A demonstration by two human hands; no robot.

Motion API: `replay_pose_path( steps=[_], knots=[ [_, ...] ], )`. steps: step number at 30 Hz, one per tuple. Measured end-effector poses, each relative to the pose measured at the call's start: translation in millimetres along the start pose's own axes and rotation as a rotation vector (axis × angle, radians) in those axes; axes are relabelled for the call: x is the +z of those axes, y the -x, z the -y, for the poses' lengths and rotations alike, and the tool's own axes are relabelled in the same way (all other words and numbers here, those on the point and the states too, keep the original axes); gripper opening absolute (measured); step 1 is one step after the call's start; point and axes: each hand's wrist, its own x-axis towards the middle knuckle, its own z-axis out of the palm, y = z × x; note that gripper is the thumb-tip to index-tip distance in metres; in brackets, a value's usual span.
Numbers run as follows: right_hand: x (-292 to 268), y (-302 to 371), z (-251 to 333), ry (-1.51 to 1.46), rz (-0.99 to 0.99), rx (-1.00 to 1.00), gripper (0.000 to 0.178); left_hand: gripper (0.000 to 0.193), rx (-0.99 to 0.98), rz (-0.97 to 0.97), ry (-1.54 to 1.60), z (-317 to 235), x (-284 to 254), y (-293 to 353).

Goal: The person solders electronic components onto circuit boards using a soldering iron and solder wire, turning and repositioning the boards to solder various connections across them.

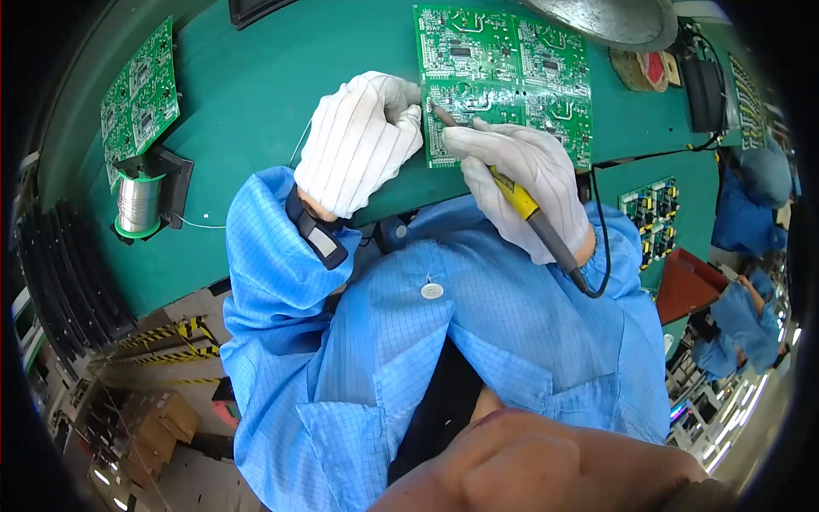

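Observation:
In a white striped glove, my left hand [358, 141] is closed at the left edge of a green circuit board panel [554, 85]. A thin solder wire runs from a spool [136, 205] behind my left sleeve and up into that hand; its end is hidden by the fingers. My right hand [529, 175], also gloved, grips a soldering iron [516, 194] with a yellow and black handle. The iron's tip points at the board's left side, close to my left fingers; whether it touches cannot be made out. The panel lies component side up on the green bench.
Left of the spool stand, more green boards [141, 94] stand tilted. A round metal dish [610, 17] and a tip-cleaning sponge [653, 70] sit at the back right. The iron's black cord [607, 247] loops past my right wrist. Assembled boards [650, 222] lie at right, near other people.

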Motion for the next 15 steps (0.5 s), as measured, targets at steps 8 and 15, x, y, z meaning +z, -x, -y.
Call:
replay_pose_path(
  steps=[8,15],
  knots=[
    [1,1,1,-0.058,-0.019,0.082,0.03,0.016,0.054,-0.032,-0.021,1,1,0],
    [-12,1,2,-0.114,-0.054,0.134,0.029,0.023,-0.352,0.196,0.162,-22,-20,-11]
  ],
)
